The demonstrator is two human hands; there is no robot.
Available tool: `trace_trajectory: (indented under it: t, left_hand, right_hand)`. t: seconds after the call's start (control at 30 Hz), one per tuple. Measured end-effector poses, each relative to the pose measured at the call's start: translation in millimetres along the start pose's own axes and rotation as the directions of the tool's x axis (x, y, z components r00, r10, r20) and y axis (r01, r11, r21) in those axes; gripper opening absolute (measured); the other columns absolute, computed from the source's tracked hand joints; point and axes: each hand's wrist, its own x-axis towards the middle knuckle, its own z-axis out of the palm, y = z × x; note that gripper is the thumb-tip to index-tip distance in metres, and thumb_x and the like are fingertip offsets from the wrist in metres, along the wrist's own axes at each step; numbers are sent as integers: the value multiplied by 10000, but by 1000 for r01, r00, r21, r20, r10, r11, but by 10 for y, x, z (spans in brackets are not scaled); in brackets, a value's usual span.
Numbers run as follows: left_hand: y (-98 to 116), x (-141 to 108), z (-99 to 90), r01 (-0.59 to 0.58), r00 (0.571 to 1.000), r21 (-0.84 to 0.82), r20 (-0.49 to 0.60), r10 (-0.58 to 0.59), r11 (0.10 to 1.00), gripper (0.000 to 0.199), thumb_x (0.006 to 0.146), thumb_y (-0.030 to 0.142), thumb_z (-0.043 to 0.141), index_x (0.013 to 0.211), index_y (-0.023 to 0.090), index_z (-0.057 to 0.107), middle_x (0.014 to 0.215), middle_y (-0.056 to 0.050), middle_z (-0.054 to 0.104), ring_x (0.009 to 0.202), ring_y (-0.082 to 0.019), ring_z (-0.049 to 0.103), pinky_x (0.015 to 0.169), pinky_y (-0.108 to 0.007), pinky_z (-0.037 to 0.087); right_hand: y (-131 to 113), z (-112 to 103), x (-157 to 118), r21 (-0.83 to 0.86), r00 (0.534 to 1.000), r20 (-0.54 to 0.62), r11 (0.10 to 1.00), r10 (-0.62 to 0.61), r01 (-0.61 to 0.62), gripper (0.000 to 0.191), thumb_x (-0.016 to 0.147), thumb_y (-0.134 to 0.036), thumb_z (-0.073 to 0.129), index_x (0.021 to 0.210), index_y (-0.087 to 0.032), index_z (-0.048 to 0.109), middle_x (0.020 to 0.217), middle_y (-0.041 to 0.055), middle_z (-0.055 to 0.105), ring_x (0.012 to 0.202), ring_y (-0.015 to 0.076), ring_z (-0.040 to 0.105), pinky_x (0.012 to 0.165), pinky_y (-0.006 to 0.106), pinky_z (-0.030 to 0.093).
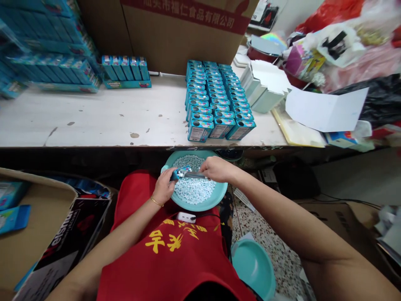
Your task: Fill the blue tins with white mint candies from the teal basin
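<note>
Over a turquoise basin [221, 193] of small pale candies [196, 193], my left hand [164, 187] grips a small blue candy box [176, 174] tilted toward the right. My right hand [216, 169] is closed around the handle of a metal scoop [196, 175]. The scoop's tip meets the open end of the box, where a few white candies show. The basin rests on my lap, against the red apron [175, 267]. How deep the box is filled cannot be made out.
On the white table [140, 113] stand rows of blue boxes [216, 100], a tray of boxes [127, 71] and wrapped stacks [56, 69]. White cartons [265, 85] are at the right. A cardboard box [53, 234] sits at my left, another turquoise basin [253, 267] lower right.
</note>
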Motion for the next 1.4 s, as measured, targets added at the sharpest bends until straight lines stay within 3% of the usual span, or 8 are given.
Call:
trace_trajectory:
  t: [0.2, 0.4, 0.63, 0.73, 0.9, 1.03, 1.17, 1.4]
  left_hand:
    - [134, -22, -301, 25, 999, -134, -45, -31, 991, 410, 742, 124, 467, 1146, 189, 484, 1127, -72, 548, 1051, -204, 500, 938, -359, 385]
    - [296, 194, -707, -18, 992, -352, -123, -27, 936, 404, 743, 153, 522, 1141, 209, 476, 1091, -54, 566, 986, -183, 542, 895, -330, 420]
    - [445, 554, -514, -7, 999, -522, -40, -17, 853, 373, 735, 203, 565, 1098, 176, 484, 1024, -52, 575, 935, -173, 548, 861, -308, 432]
    - [483, 610, -350, 18, 999, -591, -13, -32, 806, 390, 725, 209, 567, 1100, 161, 472, 1069, -73, 558, 980, -188, 534, 878, -318, 426]
    - [469, 575, -189, 28, 999, -533, -17, -44, 846, 382, 732, 246, 562, 1096, 173, 472, 1028, -63, 572, 938, -184, 552, 855, -315, 440]
    - [488, 527, -165, 17, 997, -469, -55, -48, 883, 372, 741, 259, 557, 1098, 181, 484, 1024, -53, 580, 938, -184, 555, 864, -317, 431]
    - [566, 519, -234, 6, 996, -397, -75, -39, 918, 381, 749, 229, 538, 1124, 194, 483, 1079, -52, 571, 976, -187, 543, 890, -318, 413]
    - [491, 876, -652, -36, 981, -393, -190, -43, 919, 337, 767, 264, 520, 1092, 181, 484, 1040, -51, 582, 962, -182, 550, 878, -325, 426]
  right_hand:
    - [279, -6, -376, 251, 987, -163, 967, 3, 39, 283, 725, -188, 424, 806, -151, 693, 669, 18, 627, 599, 99, 500, 550, 204, 324]
    - [853, 633, -531, 683, 924, -216, 725, 316, -88, 341, 712, -321, 475, 894, -123, 686, 645, 15, 618, 580, 120, 499, 536, 220, 373]
    - [922, 1101, -486, 780, 888, -212, 618, 408, -98, 357, 695, -339, 500, 890, -107, 688, 653, 23, 637, 575, 130, 522, 526, 225, 390]
    - [855, 1059, -574, 780, 829, -306, 623, 468, -63, 350, 719, -345, 497, 905, -111, 681, 717, 41, 662, 641, 160, 560, 579, 250, 425]
    - [531, 705, -749, 623, 624, -647, 776, 438, 100, 317, 799, -330, 459, 998, -163, 641, 885, 62, 653, 793, 170, 578, 710, 271, 444]
    - [216, 439, -718, 282, 705, -688, 959, 175, 37, 300, 838, -259, 408, 1026, -189, 632, 798, 51, 615, 748, 147, 562, 692, 247, 426]
    - [10, 339, -603, 78, 742, -667, 997, 62, -13, 320, 850, -227, 376, 1069, -193, 607, 777, 50, 588, 729, 136, 550, 663, 223, 418]
    - [141, 345, -693, 239, 586, -797, 967, 148, 82, 318, 846, -274, 390, 1066, -194, 606, 787, 48, 618, 734, 145, 585, 673, 228, 457]
